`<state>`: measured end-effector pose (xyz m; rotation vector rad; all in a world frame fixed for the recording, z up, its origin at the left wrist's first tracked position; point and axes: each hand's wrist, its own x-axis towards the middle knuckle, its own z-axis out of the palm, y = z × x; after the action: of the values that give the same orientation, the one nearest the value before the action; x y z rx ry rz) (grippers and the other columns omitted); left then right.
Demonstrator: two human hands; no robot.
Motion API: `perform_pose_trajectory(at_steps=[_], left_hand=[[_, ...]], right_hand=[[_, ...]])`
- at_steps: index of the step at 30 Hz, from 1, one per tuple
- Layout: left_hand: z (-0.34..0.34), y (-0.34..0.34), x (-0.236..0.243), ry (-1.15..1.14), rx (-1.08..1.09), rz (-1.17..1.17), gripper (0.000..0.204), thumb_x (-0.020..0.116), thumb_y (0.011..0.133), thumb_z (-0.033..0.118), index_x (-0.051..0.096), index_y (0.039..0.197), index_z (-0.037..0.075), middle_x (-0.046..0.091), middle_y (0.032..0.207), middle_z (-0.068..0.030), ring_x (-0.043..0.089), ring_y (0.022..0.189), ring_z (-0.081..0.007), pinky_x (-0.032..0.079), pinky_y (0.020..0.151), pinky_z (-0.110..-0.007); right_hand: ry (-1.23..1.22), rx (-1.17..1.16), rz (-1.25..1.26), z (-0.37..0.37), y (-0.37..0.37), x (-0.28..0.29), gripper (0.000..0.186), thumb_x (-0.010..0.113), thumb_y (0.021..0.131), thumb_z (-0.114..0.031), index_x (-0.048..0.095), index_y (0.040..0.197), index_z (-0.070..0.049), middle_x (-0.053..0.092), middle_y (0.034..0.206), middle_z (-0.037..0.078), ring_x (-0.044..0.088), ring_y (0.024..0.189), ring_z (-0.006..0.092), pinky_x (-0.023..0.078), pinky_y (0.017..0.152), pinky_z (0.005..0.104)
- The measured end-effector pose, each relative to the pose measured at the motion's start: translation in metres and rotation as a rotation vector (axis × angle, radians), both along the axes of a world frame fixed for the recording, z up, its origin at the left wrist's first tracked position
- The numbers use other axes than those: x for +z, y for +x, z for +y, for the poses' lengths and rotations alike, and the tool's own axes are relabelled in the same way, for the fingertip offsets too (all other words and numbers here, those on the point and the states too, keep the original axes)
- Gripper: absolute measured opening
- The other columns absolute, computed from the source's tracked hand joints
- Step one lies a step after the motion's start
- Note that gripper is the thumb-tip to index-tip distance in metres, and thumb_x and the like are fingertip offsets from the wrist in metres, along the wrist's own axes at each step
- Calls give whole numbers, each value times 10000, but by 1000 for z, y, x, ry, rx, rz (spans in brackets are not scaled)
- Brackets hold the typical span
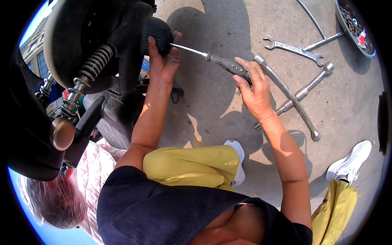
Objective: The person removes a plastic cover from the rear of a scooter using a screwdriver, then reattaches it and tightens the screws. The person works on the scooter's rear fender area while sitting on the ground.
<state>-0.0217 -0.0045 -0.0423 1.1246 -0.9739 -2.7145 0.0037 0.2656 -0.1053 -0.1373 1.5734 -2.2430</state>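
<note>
My left hand [163, 67] grips a black, ribbed, rounded part [157, 36] at the side of a dark vehicle, thumb on the near side and fingers wrapped round its edge. In my right hand [258, 93] is a screwdriver [222, 62] with a dark grey handle, my fingers and thumb closed on the handle's rear. Its thin metal shaft [188, 49] points left and reaches the black part beside my left fingers. I cannot make out the tip or what it touches.
A coil-spring shock absorber [80, 81] stands left of my left arm. On the concrete lie a cross-shaped lug wrench [293, 96], an open-ended wrench [288, 47] and a T-shaped metal rod [313, 18]. At the upper right, a metal bowl [341, 22] holds small hardware. A pink quilted cover [96, 167] hangs lower left.
</note>
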Motion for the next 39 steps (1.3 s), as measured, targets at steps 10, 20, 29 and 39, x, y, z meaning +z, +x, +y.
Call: perform_pose_trajectory(at_steps=[10, 20, 29, 39], left_hand=[[3, 0, 0, -130, 4, -35, 634, 766, 707, 414, 512, 1162, 52, 597, 1125, -116, 588, 1074, -299, 571, 599, -311], [8, -1, 1, -283, -45, -108, 636, 712, 736, 501, 506, 1159, 73, 602, 1129, -112, 598, 1053, -260, 480, 619, -304], [7, 0, 0, -258, -16, -112, 654, 760, 687, 475, 519, 1137, 66, 601, 1111, -130, 589, 1056, -288, 498, 729, -361], [11, 3, -11, -313, 131, -88, 584, 805, 652, 387, 585, 1010, -18, 596, 1038, -177, 502, 1145, -351, 379, 993, -467]], right_hand=[[85, -63, 61, -4, -1, 3, 323, 562, 919, -305, 583, 1087, -31, 576, 710, 64, 482, 502, 83, 344, 376, 225], [-142, 16, -305, -1, -9, 11, 377, 644, 864, -252, 543, 1122, 5, 598, 781, 72, 565, 632, 104, 479, 592, 237], [-497, 123, -730, 7, 3, -2, 408, 618, 883, -279, 564, 1121, 48, 624, 875, 117, 585, 649, 125, 497, 568, 272], [-368, 32, -561, 16, 9, 5, 348, 618, 877, -198, 565, 1116, 48, 598, 773, 82, 555, 628, 114, 464, 580, 259]])
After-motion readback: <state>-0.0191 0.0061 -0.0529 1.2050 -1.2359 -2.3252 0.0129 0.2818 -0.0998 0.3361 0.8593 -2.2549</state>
